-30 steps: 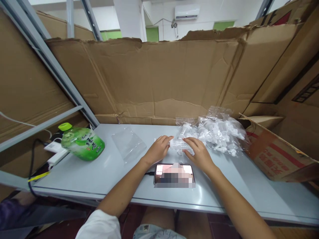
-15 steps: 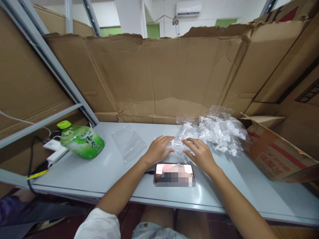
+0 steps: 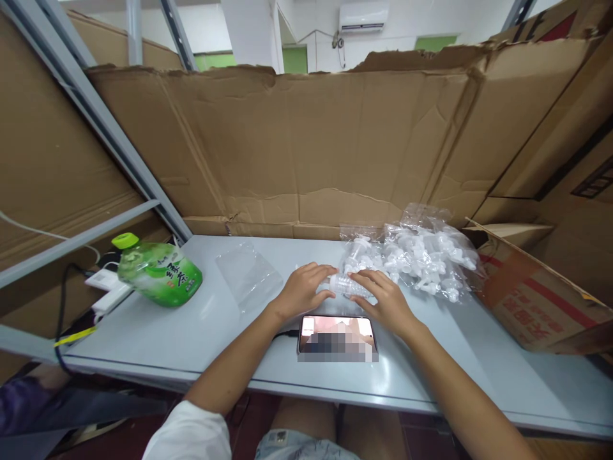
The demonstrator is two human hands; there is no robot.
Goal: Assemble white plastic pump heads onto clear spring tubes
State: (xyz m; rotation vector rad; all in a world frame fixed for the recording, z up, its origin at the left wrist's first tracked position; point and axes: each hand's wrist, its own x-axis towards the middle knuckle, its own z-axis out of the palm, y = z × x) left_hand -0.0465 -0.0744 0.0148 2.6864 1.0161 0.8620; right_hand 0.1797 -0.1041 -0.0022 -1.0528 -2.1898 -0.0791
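Observation:
My left hand [image 3: 302, 291] and my right hand [image 3: 383, 299] lie on the grey table [image 3: 158, 332], fingertips together on a small clear bag of white plastic parts [image 3: 341, 283] between them. Each hand presses or pinches one end of it. Just behind, a larger clear bag full of white plastic pump parts [image 3: 421, 255] rests on the table. A phone [image 3: 336, 333] with a lit screen lies flat right in front of my hands.
A green drink bottle [image 3: 156, 271] lies on its side at the left, beside a white power strip [image 3: 108, 291] with cables. An empty clear bag [image 3: 249, 276] lies left of my hands. Cardboard walls [image 3: 297, 140] ring the table; an open carton [image 3: 531, 287] sits right.
My hands have drawn closer together on the small bag, whose visible part is shorter now. The view shifted slightly; nothing else moved.

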